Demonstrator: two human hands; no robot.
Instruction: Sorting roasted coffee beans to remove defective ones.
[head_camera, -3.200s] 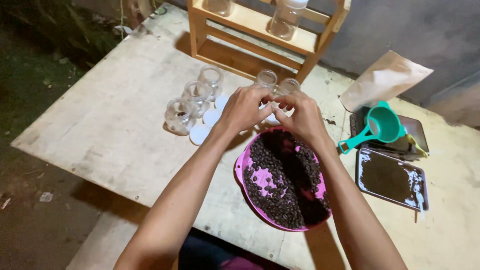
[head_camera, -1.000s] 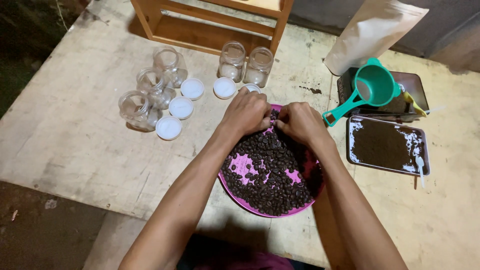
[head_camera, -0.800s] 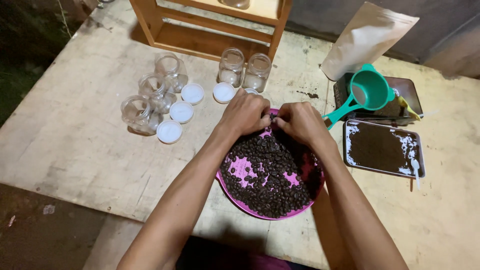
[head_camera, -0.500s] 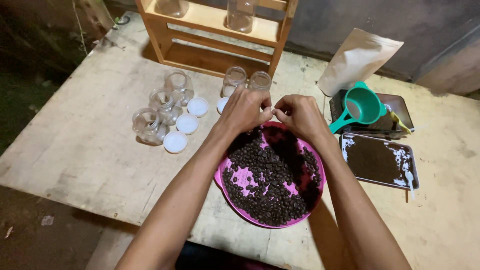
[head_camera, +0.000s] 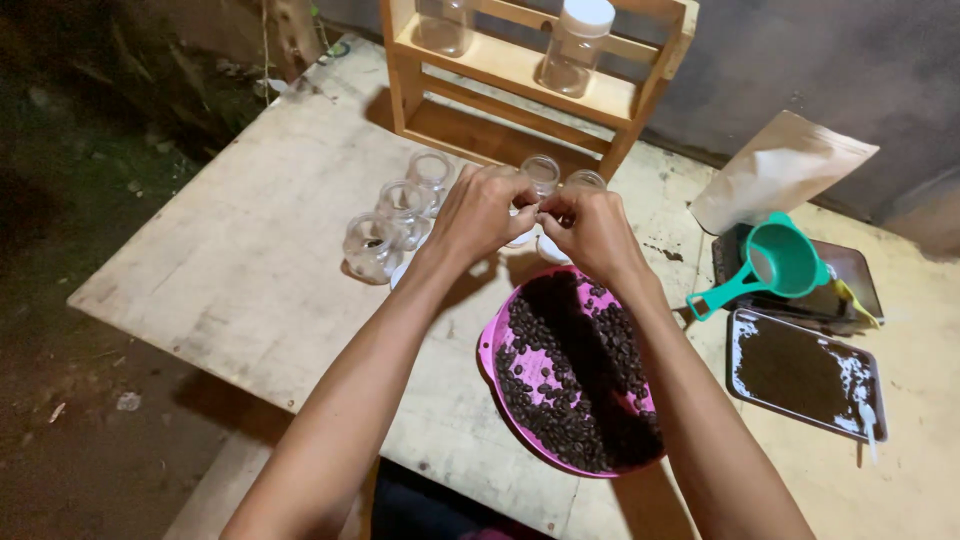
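Desk: pale, worn wooden board (head_camera: 250, 290), scuffed and stained, with squared edges.
Bowl: round pink plastic bowl (head_camera: 492, 345), shallow, resting on the desk's near edge under the forearms.
Beans: dark, glossy oval coffee beans (head_camera: 570, 390), heaped loosely in the bowl, pink showing through in gaps.
Jars: small clear glass jars (head_camera: 400, 215), rounded and open-mouthed, clustered on the desk just left of the hands; two more (head_camera: 545, 175) stand right behind the hands.
Rack: light wooden rack (head_camera: 520, 75) with slatted shelves, holding a capped jar (head_camera: 575, 40).
Funnel: smooth teal plastic funnel (head_camera: 775, 265) lying on a dark tray to the right.
Tray: flat metal tray (head_camera: 805, 375) spread with brown powder.
Left hand: left hand (head_camera: 480, 210) raised above the bowl's far rim, knuckles up, fingers curled and pinched narrow.
Right hand: right hand (head_camera: 595, 225) mirrors it, fingertips meeting the left's; what they pinch is too small to tell.
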